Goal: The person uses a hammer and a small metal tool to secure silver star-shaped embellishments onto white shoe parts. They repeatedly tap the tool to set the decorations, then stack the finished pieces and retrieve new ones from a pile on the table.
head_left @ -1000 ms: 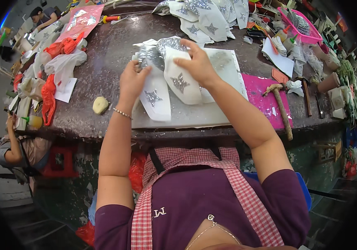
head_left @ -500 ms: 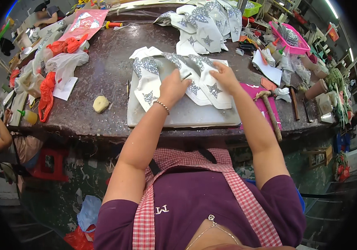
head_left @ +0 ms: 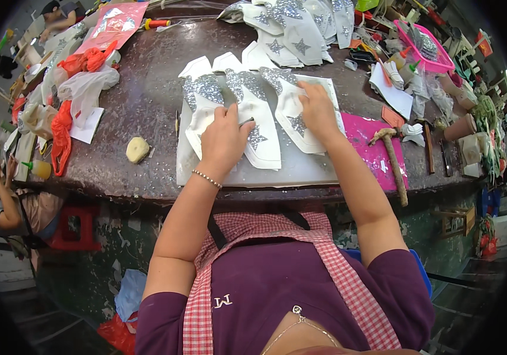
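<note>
Three white shoe-upper-like pieces with silver glitter patches lie side by side on a pale slab point(head_left: 300, 173). My left hand point(head_left: 225, 135) is closed around a short dark metal rod point(head_left: 246, 122), whose end sticks out by the thumb. That hand rests between the left piece point(head_left: 199, 121) and the middle piece point(head_left: 263, 121), covering part of both. With its thumb and fingers, my right hand point(head_left: 319, 112) grips the upper right edge of the right piece point(head_left: 287, 105). A glitter star on this piece is partly hidden by the hand.
More white glitter pieces point(head_left: 300, 41) are heaped at the back. Right of the slab, a hammer point(head_left: 392, 157) lies on a magenta sheet point(head_left: 363, 139). A pink basket point(head_left: 422, 47) stands farther right. At left are a pale round lump point(head_left: 138, 150) and plastic bags point(head_left: 94, 89); another person point(head_left: 11, 201) sits beyond.
The right piece has come away from the middle one, leaving a gap, with my right hand on it. My left hand has moved left and nearer to me, still holding the rod.
</note>
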`<action>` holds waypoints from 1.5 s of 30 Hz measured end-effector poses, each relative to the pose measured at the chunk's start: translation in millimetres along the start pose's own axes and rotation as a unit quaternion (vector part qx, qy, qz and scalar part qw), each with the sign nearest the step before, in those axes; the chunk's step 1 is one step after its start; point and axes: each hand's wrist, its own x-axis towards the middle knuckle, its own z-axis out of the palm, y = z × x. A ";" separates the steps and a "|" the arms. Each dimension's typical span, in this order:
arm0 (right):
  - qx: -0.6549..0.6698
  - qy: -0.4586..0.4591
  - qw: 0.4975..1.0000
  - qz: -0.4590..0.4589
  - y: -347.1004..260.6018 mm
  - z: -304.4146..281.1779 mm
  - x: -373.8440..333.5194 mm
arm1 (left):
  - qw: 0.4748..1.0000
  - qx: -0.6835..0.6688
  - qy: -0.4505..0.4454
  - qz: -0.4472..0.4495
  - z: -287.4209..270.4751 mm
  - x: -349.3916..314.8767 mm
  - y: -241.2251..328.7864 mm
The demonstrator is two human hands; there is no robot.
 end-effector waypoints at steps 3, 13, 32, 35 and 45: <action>-0.088 -0.016 0.995 -0.037 -5.8 -13.7 -16.7 | 0.995 -0.084 0.046 0.013 -6.3 -9.7 -11.1; -0.038 0.013 0.998 0.041 47.1 -116.9 -83.9 | 0.755 -0.638 0.041 -0.149 -44.0 -77.7 -70.2; -0.217 0.125 0.952 0.176 247.1 -170.2 -175.0 | 0.895 -0.390 0.160 -0.147 -45.4 -92.0 -88.7; 0.272 0.167 0.880 0.351 177.8 -179.7 -147.7 | 0.858 -0.458 0.185 -0.141 -52.8 -88.3 -91.1; 0.319 0.017 0.938 0.138 -11.8 -131.1 -104.2 | 0.917 -0.356 0.169 -0.068 -43.0 -30.2 -103.8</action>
